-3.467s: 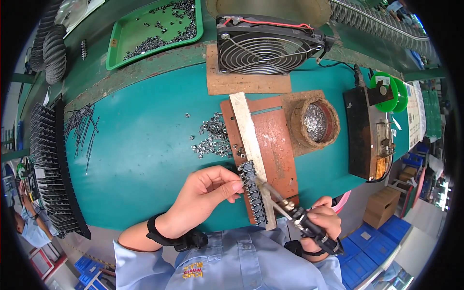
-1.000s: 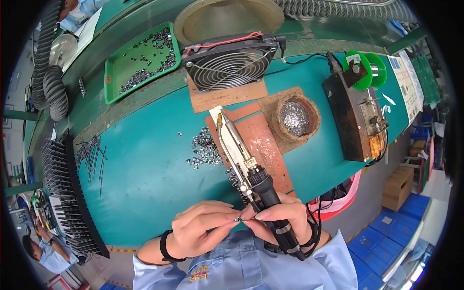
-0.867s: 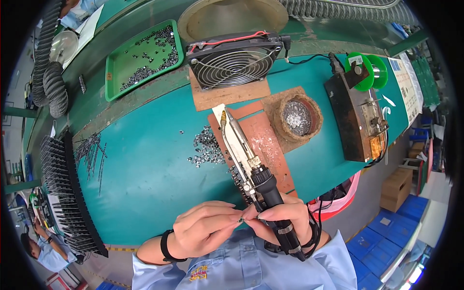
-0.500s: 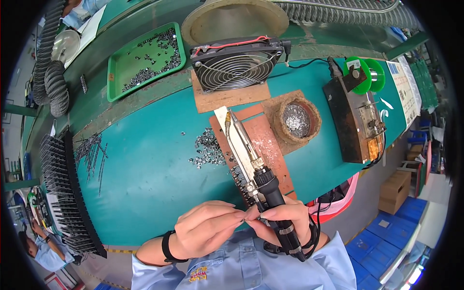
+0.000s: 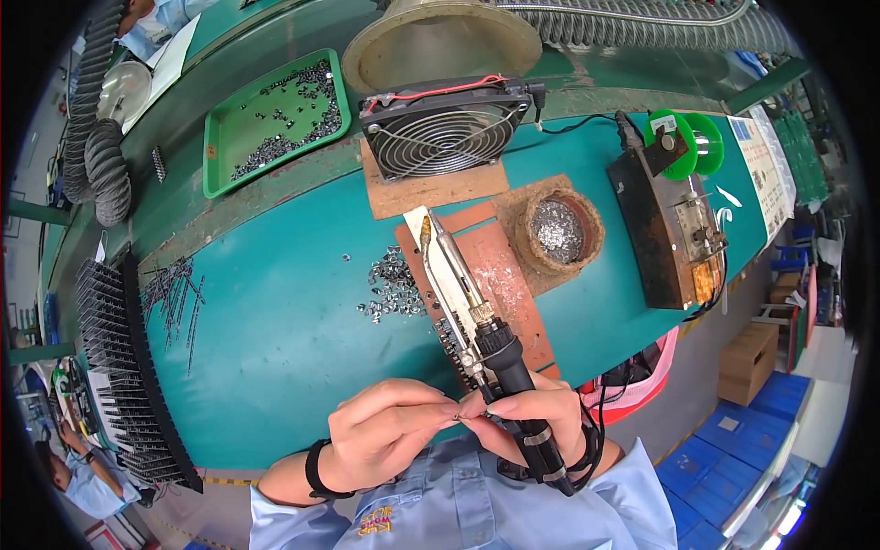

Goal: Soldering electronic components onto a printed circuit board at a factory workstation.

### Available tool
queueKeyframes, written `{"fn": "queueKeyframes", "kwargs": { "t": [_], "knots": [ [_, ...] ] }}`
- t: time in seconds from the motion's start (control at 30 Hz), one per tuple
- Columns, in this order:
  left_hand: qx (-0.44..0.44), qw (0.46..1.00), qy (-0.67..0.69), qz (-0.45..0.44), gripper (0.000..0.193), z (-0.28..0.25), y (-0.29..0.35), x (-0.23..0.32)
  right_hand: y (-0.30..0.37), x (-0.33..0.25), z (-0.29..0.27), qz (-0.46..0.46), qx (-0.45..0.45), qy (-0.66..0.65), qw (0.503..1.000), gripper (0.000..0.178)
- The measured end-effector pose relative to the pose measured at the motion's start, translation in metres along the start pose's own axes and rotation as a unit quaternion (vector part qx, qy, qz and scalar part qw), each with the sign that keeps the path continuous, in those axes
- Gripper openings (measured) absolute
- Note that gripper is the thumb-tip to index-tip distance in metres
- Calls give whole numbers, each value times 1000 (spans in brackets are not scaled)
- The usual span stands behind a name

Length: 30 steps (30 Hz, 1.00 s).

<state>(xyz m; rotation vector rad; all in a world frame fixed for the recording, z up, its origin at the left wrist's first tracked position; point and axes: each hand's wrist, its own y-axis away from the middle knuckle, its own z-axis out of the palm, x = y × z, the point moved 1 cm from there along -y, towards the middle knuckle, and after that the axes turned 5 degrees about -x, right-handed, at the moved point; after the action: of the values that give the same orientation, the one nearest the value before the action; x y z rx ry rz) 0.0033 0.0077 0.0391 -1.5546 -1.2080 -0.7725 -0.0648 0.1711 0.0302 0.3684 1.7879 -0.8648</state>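
My left hand (image 5: 385,435) is closed, its thumb and fingertips pinching a tiny metal part (image 5: 456,418) in front of my chest. My right hand (image 5: 550,412) wraps round the black handle of a soldering iron (image 5: 501,346) with a thin feed tube along it. The thumb and forefinger of that hand meet the left fingertips at the tiny part, which they mostly hide. The iron's tip points away from me, over a white strip and a reddish-brown board (image 5: 500,266). A row of small dark parts (image 5: 447,341) lies along the board's left edge, partly covered by the iron.
Loose metal parts (image 5: 392,282) lie left of the board. Beyond stand a fan (image 5: 446,137) and a green tray (image 5: 215,165) of parts. A round pot (image 5: 559,229) and a solder-feeder box (image 5: 655,238) with a green reel are rightward. A bristly black rack (image 5: 128,376) stands left.
The soldering iron's tip has dipped slightly toward me. Both hands stay together, with the fingertips shifted a little round the tiny part.
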Motion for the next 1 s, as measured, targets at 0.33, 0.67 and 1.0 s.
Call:
{"fn": "queueKeyframes", "kwargs": {
  "t": [0.33, 0.67, 1.0],
  "knots": [
    [12, 1000, -11, 24, 17, 0, -1, -2, -1, -2, -1, 29, -16, -35, 999, 49],
    [9, 1000, 1, -9, 18, 0, 0, -1, 2, -1, -1, 61, -17, -56, 996, 48],
    [13, 1000, 8, -14, 18, 0, 0, -2, 2, 1, 0, 45, -15, -73, 996, 48]
  ]
}}
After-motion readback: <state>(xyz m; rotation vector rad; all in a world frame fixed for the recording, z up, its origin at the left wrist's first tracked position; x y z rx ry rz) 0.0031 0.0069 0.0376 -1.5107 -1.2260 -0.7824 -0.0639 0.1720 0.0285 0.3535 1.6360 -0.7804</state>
